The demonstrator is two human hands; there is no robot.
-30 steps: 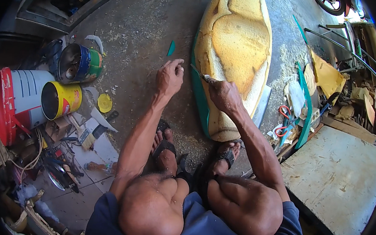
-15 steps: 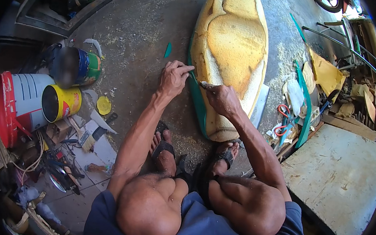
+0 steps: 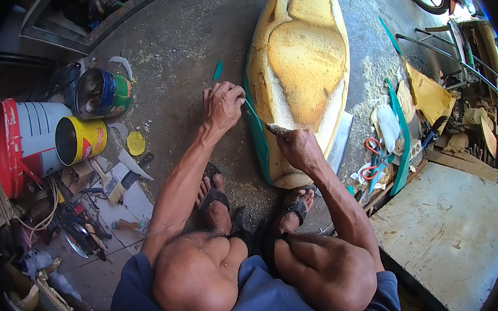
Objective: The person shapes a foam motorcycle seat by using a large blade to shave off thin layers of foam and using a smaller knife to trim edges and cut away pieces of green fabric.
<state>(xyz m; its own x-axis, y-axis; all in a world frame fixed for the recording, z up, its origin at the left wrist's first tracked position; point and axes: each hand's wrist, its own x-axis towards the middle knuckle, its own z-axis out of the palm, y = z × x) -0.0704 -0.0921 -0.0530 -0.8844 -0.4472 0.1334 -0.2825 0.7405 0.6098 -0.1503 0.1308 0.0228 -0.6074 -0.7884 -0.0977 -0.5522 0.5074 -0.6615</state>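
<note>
Moved since the earlier frame: right hand, now lower along the left edge of the foam, together with a dark tool; left hand, from a stretched finger to curled fingers. Shifted slightly left in view also the foam, perhaps only from a turn of the head.

To find the foam: on the floor, near end beside the right foot, between buckets at the floor's left side and clutter at its right. Closed in a fist around the tool, the right hand, with little of the tip showing. Nearly closed, with bent fingers, the left hand, beside the upper part of the green sheet; cannot tell if pinching its edge or only touching.

To be judged light for its size, soft, springy, not slippery, but easy to tear at thin edges. Better to take hold low on both flanks, with flat palms. For the green sheet, probably thin and bendable: a pinch at the edge, away from the tool.

In shape, long and tapered, with a hollowed middle; in texture, porous, yellow to brown, paler along the sides. Around, pale crumbs; beyond the left hand, a flat green scrap; toward the floor's right side, red-handled scissors and a long green strip.
</note>
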